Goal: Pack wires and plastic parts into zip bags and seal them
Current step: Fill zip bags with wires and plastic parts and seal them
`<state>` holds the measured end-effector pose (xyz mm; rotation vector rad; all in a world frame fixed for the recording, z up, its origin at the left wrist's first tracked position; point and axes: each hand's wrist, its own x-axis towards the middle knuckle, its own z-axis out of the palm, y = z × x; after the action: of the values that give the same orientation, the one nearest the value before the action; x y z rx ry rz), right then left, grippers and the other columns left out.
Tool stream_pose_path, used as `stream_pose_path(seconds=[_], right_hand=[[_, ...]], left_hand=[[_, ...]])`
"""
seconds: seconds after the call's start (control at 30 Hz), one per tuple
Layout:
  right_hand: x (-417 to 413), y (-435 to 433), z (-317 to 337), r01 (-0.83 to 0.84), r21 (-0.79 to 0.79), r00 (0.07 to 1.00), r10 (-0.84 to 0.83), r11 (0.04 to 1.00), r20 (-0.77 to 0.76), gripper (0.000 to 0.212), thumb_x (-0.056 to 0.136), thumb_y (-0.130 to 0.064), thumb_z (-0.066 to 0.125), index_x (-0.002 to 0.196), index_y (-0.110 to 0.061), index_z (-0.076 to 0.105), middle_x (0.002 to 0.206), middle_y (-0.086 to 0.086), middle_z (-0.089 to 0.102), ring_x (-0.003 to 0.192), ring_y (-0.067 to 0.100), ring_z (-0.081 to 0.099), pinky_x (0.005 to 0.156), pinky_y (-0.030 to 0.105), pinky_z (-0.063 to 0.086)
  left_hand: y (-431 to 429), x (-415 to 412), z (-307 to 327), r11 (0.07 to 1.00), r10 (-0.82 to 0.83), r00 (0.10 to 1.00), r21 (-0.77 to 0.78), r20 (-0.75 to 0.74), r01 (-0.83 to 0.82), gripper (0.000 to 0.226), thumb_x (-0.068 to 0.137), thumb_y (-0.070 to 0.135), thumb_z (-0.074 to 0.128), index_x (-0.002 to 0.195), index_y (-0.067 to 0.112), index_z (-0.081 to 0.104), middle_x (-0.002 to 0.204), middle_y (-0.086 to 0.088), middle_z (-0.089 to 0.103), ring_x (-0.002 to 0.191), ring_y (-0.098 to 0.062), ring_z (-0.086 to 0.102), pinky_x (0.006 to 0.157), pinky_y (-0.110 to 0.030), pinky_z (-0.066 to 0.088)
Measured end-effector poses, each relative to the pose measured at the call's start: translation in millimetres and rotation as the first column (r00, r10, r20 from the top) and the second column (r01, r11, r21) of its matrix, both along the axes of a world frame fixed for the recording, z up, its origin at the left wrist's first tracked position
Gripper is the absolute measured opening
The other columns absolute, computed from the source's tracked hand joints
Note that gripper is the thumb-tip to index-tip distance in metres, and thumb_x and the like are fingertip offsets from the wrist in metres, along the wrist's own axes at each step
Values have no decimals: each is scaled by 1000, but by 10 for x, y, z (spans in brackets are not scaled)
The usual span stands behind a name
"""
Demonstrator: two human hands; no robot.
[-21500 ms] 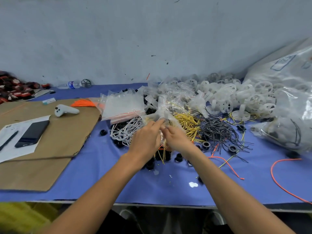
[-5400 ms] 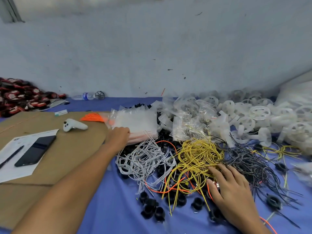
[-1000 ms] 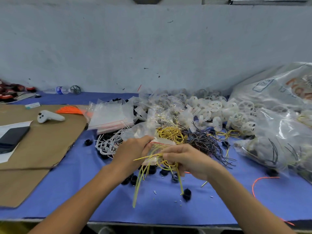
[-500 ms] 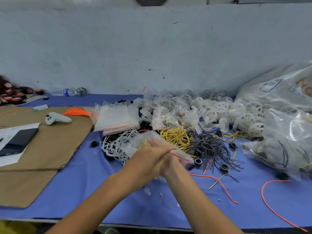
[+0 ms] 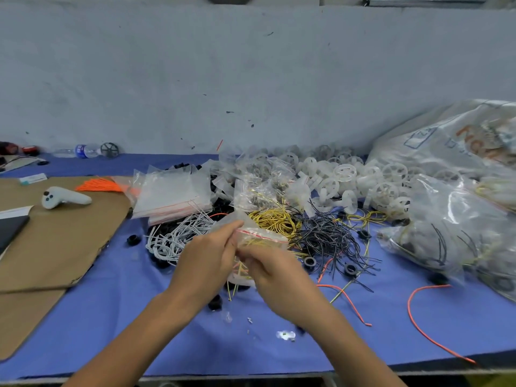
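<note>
Blue cloth [image 5: 111, 317] covered the bench in front of a grey wall [image 5: 251, 79]. Both my hands met over the middle of it on one small zip bag [image 5: 262, 238] with yellow wires [image 5: 252, 243] inside. My left hand [image 5: 206, 263] pinched the bag's red seal strip at its left end between thumb and fingertips. My right hand [image 5: 279, 275] curled round the bag's lower part, where wire ends stuck out below.

At twelve o'clock from the bag lay a loose yellow wire pile [image 5: 275, 219], touching a tangle of black wires [image 5: 326, 238] at two o'clock. White wires [image 5: 176, 236] lay at nine o'clock, with a stack of empty zip bags [image 5: 173, 194] at ten. White plastic wheels [image 5: 343, 174] were heaped at one o'clock along the wall, and a large clear sack [image 5: 446, 146] sat at two o'clock beyond them.

Far out at nine o'clock a sheet of cardboard [image 5: 55, 241] carried a white controller [image 5: 64, 197] and an orange wire bundle [image 5: 100, 186].
</note>
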<state>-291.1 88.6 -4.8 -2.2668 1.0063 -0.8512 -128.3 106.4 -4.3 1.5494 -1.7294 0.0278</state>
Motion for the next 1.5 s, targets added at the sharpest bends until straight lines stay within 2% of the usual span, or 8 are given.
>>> stream_pose_path(seconds=[0.23,0.37,0.5,0.67,0.83,1.13,1.3,1.5], right_hand=[[-970,-1016,-50,499,-193,800,-535,845,-272,22,98,-21,48,99,-13,68,85,5,68,80,27,60,68,38,50],[-1070,-1338,-423,442,-160,764,-464,882,-448,33,99,-28,49,75,-6,55,79,14,60,82,33,53,67,42,42],[-995,-1538,-453,454,-167,813,-484,875,-323,26,103,-28,41,108,-11,60,104,15,56,101,36,47,84,45,44],[-811,-1785,-341,370,-126,618,-345,920,-706,48,103,-47,27,121,-15,59,124,18,58,118,39,47,97,45,36],[-760,-1860,-356,407,-176,580,-402,897,-708,48,97,-52,40,68,-15,49,85,11,60,84,31,54,76,37,43],[-910,-1840,-189,619,87,783,-603,781,-153,30,101,-29,43,82,-7,50,77,7,52,69,24,47,59,33,33],[-943,-1871,37,558,340,732,-642,757,228,20,98,-34,51,102,-14,56,102,9,63,92,25,59,85,49,50],[-923,-1643,498,328,333,666,-466,884,583,17,92,-27,61,82,-14,65,74,2,63,71,19,59,72,36,51]], left_hand=[[-5,-44,33,1000,9,1000,-5,6,-9,31,100,28,53,129,31,63,82,0,73,62,-13,53,60,-26,34],[13,-44,50,1000,8,1000,-19,10,-8,31,100,28,53,129,30,64,93,6,75,76,-13,63,62,-23,35],[9,-19,71,1000,17,1000,3,22,-17,30,100,28,53,128,31,64,67,26,62,64,10,53,53,-10,26],[-19,-15,94,998,41,999,45,26,-42,31,100,32,51,129,36,61,59,19,56,56,4,51,52,-15,31],[-24,-18,83,999,16,1000,28,24,-17,29,100,31,52,128,34,63,86,7,73,64,-8,53,59,-25,33],[-31,-20,107,997,10,1000,71,17,-11,31,102,33,47,129,31,62,68,16,58,65,-12,54,58,-27,36],[-36,-28,134,994,-9,1000,108,-4,10,29,103,36,44,124,31,62,64,15,58,64,-12,56,61,-32,43],[-75,-47,212,992,-1,1000,129,-10,3,33,103,43,37,122,33,61,70,13,56,80,-22,61,73,-38,48]])
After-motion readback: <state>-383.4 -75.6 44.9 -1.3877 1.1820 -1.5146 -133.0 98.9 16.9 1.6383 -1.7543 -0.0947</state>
